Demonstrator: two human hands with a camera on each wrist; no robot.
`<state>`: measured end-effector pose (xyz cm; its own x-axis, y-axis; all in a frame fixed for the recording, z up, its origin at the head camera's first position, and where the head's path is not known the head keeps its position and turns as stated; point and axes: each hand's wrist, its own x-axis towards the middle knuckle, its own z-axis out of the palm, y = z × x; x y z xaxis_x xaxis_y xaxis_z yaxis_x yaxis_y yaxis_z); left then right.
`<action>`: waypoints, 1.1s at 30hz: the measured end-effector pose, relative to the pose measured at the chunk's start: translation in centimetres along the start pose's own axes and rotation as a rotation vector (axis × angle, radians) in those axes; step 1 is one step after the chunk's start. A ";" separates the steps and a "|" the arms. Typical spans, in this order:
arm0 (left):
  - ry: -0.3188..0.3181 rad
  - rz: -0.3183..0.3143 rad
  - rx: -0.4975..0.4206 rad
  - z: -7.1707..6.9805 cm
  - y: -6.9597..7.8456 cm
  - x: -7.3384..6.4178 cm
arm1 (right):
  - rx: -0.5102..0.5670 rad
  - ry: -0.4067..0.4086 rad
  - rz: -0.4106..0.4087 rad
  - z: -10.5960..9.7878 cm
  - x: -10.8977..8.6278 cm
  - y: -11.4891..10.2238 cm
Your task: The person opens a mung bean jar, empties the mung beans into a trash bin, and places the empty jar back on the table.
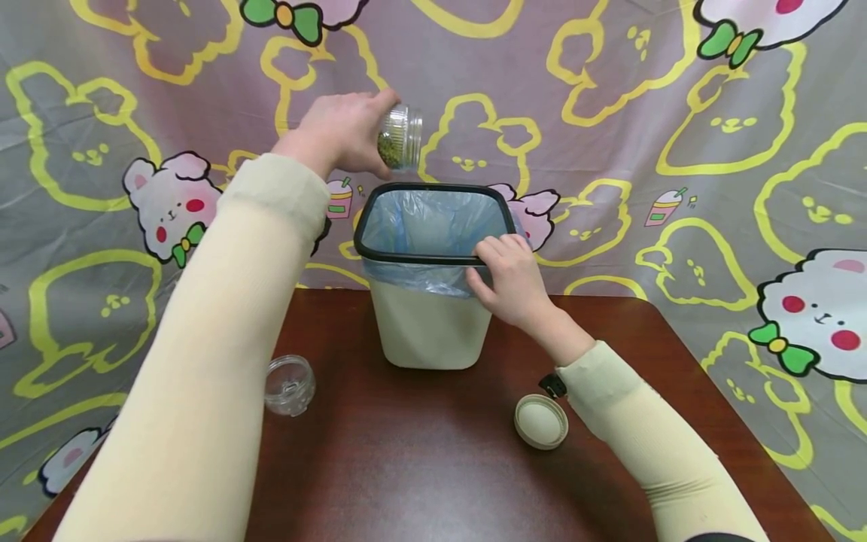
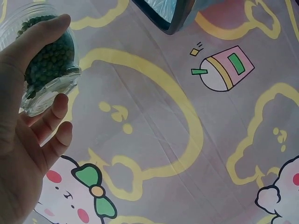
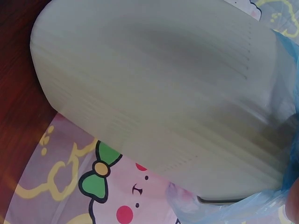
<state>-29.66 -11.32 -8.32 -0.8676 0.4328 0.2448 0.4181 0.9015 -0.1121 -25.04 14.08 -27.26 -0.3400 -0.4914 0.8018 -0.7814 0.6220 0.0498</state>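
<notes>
My left hand [image 1: 348,134] grips a clear jar [image 1: 405,139] tilted on its side above the trash can, its mouth toward the right. Small green beans [image 2: 50,60] show through the jar wall in the left wrist view. Below it on the table stands a cream trash can [image 1: 433,324] with a black rim [image 1: 433,260], lined with a pale blue bag [image 1: 440,282]. At the rim's right front corner my right hand [image 1: 511,282] holds on, fingers over the edge and thumb outside. The right wrist view is mostly filled by the can's side [image 3: 154,98].
On the brown table [image 1: 406,467], a clear lidless container [image 1: 290,385] sits at the left. A round cream lid [image 1: 540,421] lies at the right, near my right sleeve [image 1: 609,384]. A patterned curtain [image 1: 609,150] hangs close behind the can.
</notes>
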 end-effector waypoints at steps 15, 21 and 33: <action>0.009 0.002 0.008 -0.1 0.1 0.0 | -0.004 0.001 0.002 -0.2 0.1 0.1; 0.003 0.000 0.005 0.0 0.3 0.0 | 0.000 0.002 0.002 -0.1 0.1 0.1; -0.016 -0.009 0.021 0.0 0.1 0.0 | 0.004 -0.006 0.012 0.0 0.0 0.1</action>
<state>-29.65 -11.22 -8.34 -0.8755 0.4249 0.2300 0.4050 0.9050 -0.1302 -25.12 14.10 -27.23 -0.3530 -0.4876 0.7985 -0.7791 0.6258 0.0377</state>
